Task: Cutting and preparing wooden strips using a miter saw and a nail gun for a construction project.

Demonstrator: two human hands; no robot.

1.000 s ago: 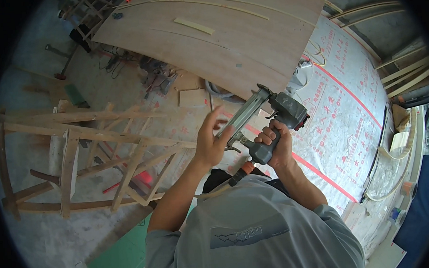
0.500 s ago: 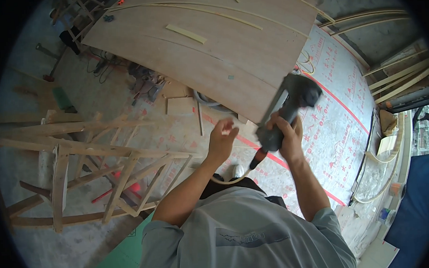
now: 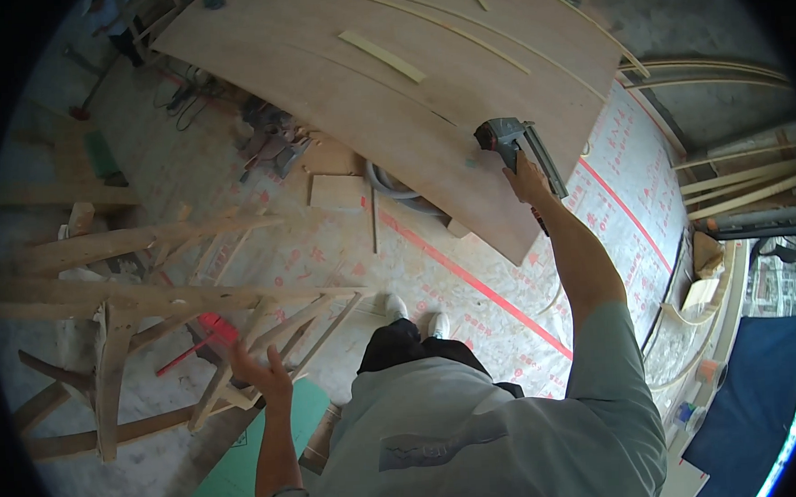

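Note:
My right hand (image 3: 528, 180) is wrapped round the handle of a dark nail gun (image 3: 502, 135), reached out over the near right part of a large plywood sheet (image 3: 410, 131). Whether the gun rests on the sheet or hovers just over it, I cannot tell. On the left, my left hand (image 3: 262, 373) is empty with its fingers apart, beside a timber trestle frame (image 3: 149, 299). Near that hand, a red object with a long thin part (image 3: 213, 328) shows through the frame. A short pale wood strip (image 3: 383, 57) lies on the plywood, along with longer thin strips.
A green board (image 3: 248, 472) lies at lower left. Tools (image 3: 270, 134) and a coiled grey hose (image 3: 386, 186) lie by the plywood's near edge. Bent wood strips (image 3: 746, 190) stand at right, above a dark blue sheet (image 3: 748, 401). Another person (image 3: 117, 34) is at far left.
My right hand has carried the nail gun forward from in front of my body to over the plywood, turning it. My left hand has moved left and back toward the trestle frame.

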